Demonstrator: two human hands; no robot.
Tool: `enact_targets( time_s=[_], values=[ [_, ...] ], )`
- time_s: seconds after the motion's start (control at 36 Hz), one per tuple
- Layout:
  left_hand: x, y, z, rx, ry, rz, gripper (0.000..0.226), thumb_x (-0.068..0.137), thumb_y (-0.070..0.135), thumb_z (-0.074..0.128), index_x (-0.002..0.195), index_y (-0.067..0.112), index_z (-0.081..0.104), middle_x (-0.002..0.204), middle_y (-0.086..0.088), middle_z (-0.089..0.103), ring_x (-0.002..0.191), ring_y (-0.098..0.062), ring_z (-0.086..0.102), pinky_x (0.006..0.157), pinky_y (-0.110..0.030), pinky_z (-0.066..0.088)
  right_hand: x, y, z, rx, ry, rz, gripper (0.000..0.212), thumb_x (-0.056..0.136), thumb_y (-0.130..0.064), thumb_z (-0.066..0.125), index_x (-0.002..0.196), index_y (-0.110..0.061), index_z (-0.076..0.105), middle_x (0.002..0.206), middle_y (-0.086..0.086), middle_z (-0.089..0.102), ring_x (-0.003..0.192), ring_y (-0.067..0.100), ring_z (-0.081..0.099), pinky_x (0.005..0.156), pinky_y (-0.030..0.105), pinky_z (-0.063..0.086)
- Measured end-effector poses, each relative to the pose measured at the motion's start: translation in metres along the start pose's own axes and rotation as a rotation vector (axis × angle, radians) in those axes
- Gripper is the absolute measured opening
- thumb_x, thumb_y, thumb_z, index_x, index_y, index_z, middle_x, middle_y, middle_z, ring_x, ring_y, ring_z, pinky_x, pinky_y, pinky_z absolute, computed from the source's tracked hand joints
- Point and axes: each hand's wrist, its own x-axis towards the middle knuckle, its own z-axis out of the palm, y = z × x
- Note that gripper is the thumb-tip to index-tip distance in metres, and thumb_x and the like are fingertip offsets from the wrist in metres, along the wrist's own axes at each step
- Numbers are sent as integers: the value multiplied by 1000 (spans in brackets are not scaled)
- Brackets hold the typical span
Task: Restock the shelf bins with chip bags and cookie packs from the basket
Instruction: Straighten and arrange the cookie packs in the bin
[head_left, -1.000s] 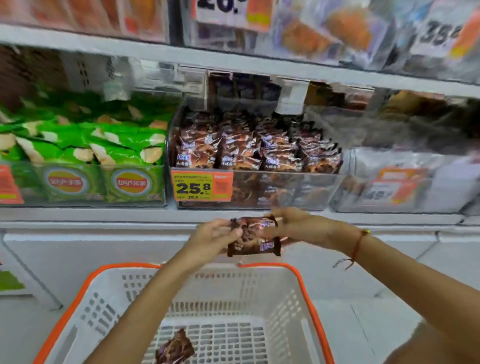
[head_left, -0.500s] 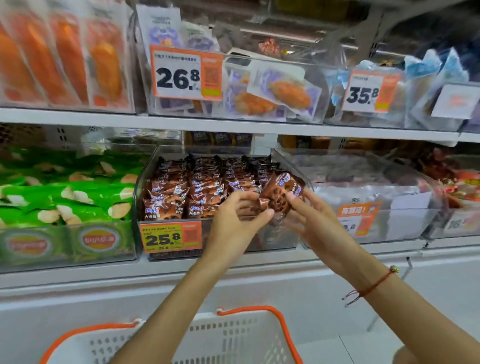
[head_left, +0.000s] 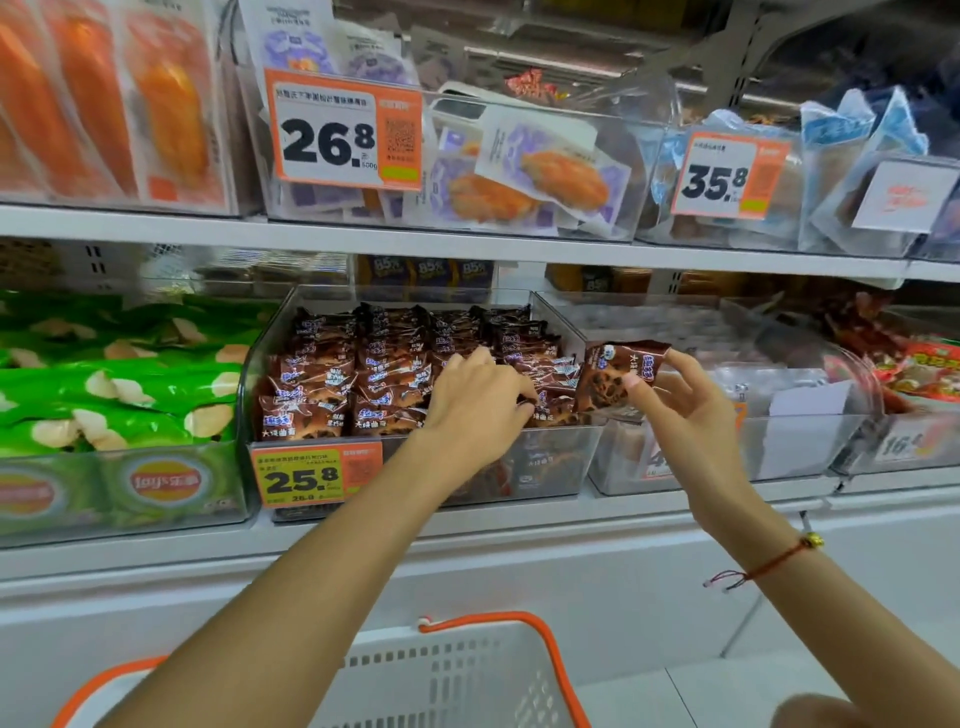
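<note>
Hands have parted since half a second ago: then both met on one cookie pack in front of the bin, and now the left hand (head_left: 475, 402) lies alone among the stocked packs while the right hand (head_left: 680, 410) carries the pack off to the right. A second ago the pair held it low over the basket, so the view has climbed as well, and only the basket's far rim shows now.

At far left, green chip bags (head_left: 111, 384) fill their clear bin to its front wall. Next along, the cookie bin (head_left: 415, 470) with the 25.8 price tag (head_left: 306, 475) holds tight rows of brown packs (head_left: 332, 389) from its left wall across; what free room shows lies at the front right corner, just beside the left hand. That hand reaches over the bin's front wall, palm down, fingers curled loosely onto the packs at the front right; whether it grips one I cannot tell.

To the right, the held cookie pack (head_left: 615, 376) hangs tilted above the wall shared by the cookie bin and the neighbouring clear bin (head_left: 789, 452), clear of both rims. The right hand pinches its right edge between thumb and forefinger, the other fingers spread loosely behind. A red string bracelet (head_left: 763, 569) circles that wrist. Below, the white basket (head_left: 447, 680) with its orange handle (head_left: 519, 623) sits under the arms, well apart from the shelf edge (head_left: 156, 545).
</note>
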Motion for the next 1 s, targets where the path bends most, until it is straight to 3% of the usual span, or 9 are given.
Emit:
enact_targets(
  time_s=[0.08,0.22,0.36,0.47,0.61,0.69,0.81,0.92,1.0],
  values=[
    [6,3,-8,99,-31,16,28,97,32,51,120,27,67,109,-2,67,115,-21,44,97,-36,30,5,0,1,-87,-23,-35,39,90,-26,64,126,-15,55,123,3,60,112,16,57,77,12,44],
    [0,4,-8,49,-38,-15,32,94,40,54,122,28,65,119,2,64,119,-21,45,98,-38,32,7,-8,2,-51,-31,-28,39,88,-24,67,124,-18,53,119,3,64,108,14,60,81,19,49],
    [-25,-4,-28,-511,153,-206,32,98,37,48,127,31,58,124,13,61,117,-8,49,98,-34,43,0,-22,12,91,-148,45,27,87,-18,67,110,-14,55,103,8,69,91,13,68,61,11,51],
    [-40,-23,-48,-838,5,-345,41,93,49,50,128,28,56,117,12,61,103,-3,57,91,-28,45,-2,-35,37,114,-347,52,18,86,-14,68,102,-19,64,95,3,72,82,4,69,62,11,50],
    [-63,-57,-61,-765,-14,-410,30,89,33,64,117,23,66,100,11,69,94,-6,65,91,-34,52,-2,-54,85,35,-545,35,17,84,-21,71,98,-30,70,102,-4,71,93,6,67,70,16,53],
    [-79,-83,-63,-741,130,-473,11,86,31,69,95,38,68,91,14,71,87,-6,68,89,-40,53,-1,-62,107,12,-642,106,28,83,-29,72,110,-34,67,103,-3,71,95,7,66,78,22,52],
    [-95,-105,-63,-789,307,-571,16,84,27,71,84,41,63,83,14,71,76,-7,70,83,-43,57,3,-70,135,96,-673,258,48,78,-20,77,122,-30,59,112,1,65,104,15,63,82,26,53],
    [-99,-113,-64,-816,429,-595,22,86,29,70,106,22,69,85,13,70,72,-2,70,77,-28,57,0,-76,159,96,-680,251,43,76,-15,79,115,-27,63,112,6,63,101,21,66,85,31,56],
    [-98,-121,-71,-842,385,-552,27,88,26,67,113,15,68,86,12,70,68,0,69,65,-10,50,2,-82,167,48,-658,206,38,76,-14,79,110,-26,66,103,3,69,96,20,67,84,32,55]
  ],
)
